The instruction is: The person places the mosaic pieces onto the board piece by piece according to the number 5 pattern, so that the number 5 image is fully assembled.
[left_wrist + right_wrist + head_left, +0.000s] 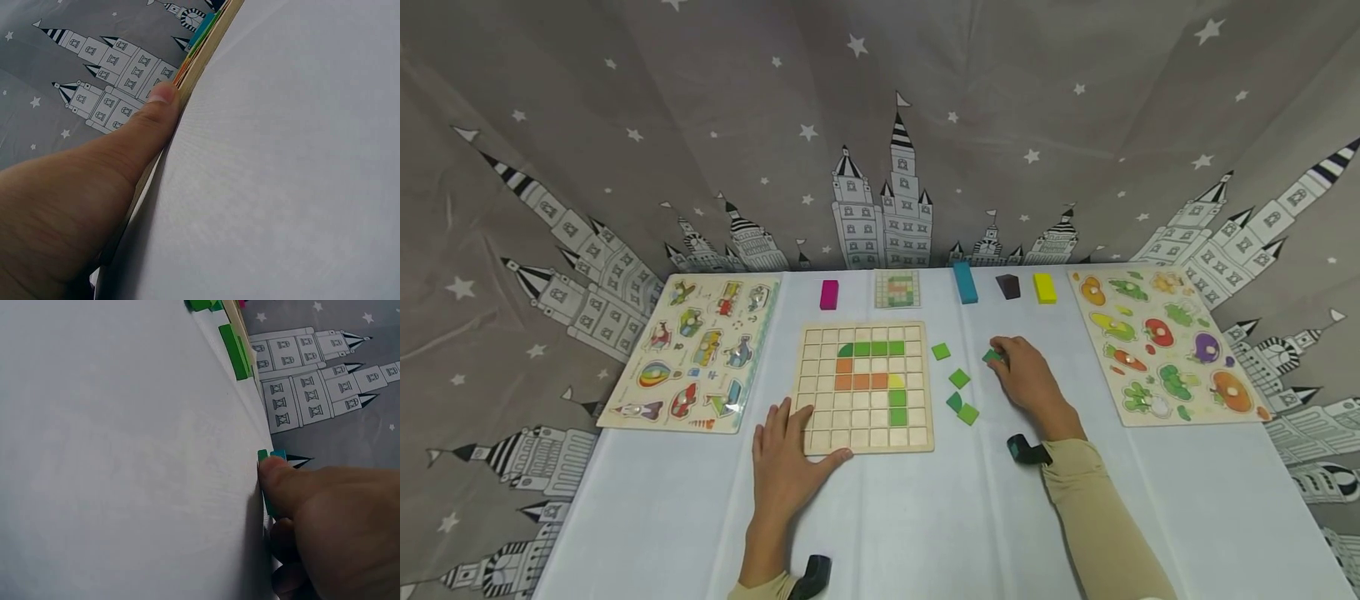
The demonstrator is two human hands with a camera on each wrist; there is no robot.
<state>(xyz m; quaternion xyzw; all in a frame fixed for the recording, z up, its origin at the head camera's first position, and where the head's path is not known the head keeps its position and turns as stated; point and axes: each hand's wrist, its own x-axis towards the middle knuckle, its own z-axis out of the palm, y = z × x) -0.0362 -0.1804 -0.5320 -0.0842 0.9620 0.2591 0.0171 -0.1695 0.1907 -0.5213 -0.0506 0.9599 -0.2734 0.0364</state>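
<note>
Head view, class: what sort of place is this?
Probably a children's play table: a grid board with coloured tiles, two peg puzzles on a white cloth, and a castle-print backdrop.

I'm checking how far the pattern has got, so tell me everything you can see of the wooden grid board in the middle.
The wooden grid board is a pale, square tray of small cells lying flat on the white table. Green tiles run along an upper row, orange ones below, a yellow piece and more green down the right, forming an S shape; the other cells look bare. The left hand rests flat at its near left corner, thumb against the near edge.
</note>
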